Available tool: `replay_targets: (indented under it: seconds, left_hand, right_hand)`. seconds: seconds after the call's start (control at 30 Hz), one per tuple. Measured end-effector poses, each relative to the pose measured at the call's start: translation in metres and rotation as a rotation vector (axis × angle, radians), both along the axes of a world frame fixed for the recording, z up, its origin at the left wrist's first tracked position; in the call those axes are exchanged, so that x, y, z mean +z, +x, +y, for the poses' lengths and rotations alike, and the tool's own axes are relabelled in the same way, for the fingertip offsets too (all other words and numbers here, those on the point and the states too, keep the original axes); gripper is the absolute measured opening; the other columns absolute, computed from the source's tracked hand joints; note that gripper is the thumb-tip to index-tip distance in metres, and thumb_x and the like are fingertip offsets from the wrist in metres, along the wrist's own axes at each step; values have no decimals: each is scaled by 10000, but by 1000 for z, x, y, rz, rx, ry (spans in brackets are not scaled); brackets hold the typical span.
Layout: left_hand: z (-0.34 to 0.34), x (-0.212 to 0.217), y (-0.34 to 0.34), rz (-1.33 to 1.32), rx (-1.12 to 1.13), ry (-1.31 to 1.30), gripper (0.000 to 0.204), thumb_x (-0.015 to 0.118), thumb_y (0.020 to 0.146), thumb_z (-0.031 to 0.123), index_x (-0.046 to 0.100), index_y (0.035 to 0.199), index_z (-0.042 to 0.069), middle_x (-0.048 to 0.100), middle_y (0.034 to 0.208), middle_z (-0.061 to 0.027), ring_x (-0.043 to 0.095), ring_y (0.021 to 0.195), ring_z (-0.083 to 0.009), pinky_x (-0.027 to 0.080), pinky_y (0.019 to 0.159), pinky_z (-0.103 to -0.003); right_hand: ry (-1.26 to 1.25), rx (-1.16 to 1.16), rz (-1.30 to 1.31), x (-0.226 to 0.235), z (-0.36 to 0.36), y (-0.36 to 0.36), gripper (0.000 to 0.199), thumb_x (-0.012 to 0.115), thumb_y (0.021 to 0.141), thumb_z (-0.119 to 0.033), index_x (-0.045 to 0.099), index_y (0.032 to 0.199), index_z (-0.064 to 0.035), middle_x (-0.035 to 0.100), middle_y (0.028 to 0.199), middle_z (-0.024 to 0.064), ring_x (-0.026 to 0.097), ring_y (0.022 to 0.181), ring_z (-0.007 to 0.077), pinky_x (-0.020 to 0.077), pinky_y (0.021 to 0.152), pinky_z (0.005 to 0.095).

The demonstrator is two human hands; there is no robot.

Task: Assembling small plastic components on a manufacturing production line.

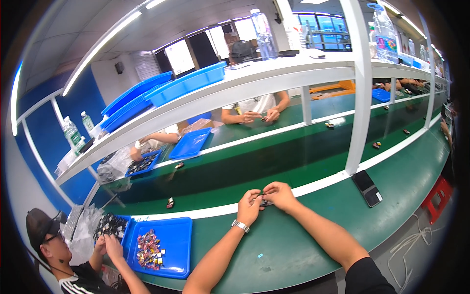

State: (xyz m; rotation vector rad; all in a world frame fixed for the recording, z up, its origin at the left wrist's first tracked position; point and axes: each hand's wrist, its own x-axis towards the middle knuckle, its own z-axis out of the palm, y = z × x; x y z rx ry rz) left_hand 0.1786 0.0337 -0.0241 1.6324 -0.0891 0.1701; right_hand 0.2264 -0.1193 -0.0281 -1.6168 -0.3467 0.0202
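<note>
My left hand (249, 208) and my right hand (281, 197) meet above the green worktop (293, 245), close to the white rail. Between their fingertips is a small dark piece (264, 202), mostly hidden by the fingers, so its kind cannot be told. Both hands have their fingers closed on it. A metal watch (240, 225) circles my left wrist.
A blue tray (185, 245) of small colourful parts lies at left, beside a person (46, 240) handling dark parts. Beyond the rail runs a green belt (245, 169) with scattered small parts. A black phone-like device (366, 188) lies by a white post (359, 98).
</note>
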Motion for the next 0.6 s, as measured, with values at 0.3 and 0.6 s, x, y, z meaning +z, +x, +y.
replay_targets:
  seconds: [0.3, 0.6]
  left_hand:
    - [7, 0, 2, 21, 33, -23, 287, 554, 979, 97, 529, 1227, -45, 636, 1189, -175, 659, 1004, -196, 594, 781, -310]
    - [129, 54, 52, -18, 686, 979, 301, 622, 792, 186, 677, 1059, 58, 689, 1072, -219, 652, 1025, -392, 528, 902, -447]
  right_hand:
    - [-41, -427, 32, 4, -35, 35, 174, 759, 771, -44, 674, 910, 16, 695, 800, 91, 674, 704, 152, 556, 630, 297]
    - [-396, -597, -244, -11, -44, 37, 257, 688, 819, -84, 639, 1059, -3, 645, 1039, 153, 635, 946, 303, 500, 871, 410]
